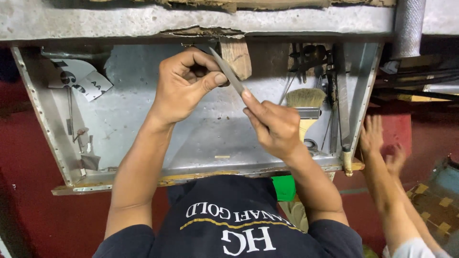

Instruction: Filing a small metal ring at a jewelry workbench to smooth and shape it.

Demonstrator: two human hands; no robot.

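Above the metal tray (pixel 143 134), both hands work a flat metal file (pixel 228 72). The right hand (pixel 273 125) has its grip clamped on the file's near end; the left hand (pixel 184 83) pinches something small (too hidden to tell) against the blade. A paintbrush (pixel 306 107) lies in the tray's right corner, near another person's hands (pixel 380 145).

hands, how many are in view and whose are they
4. The person's left hand and right hand hold a thin metal file over the metal tray. Two blurred hands of another person show at right.
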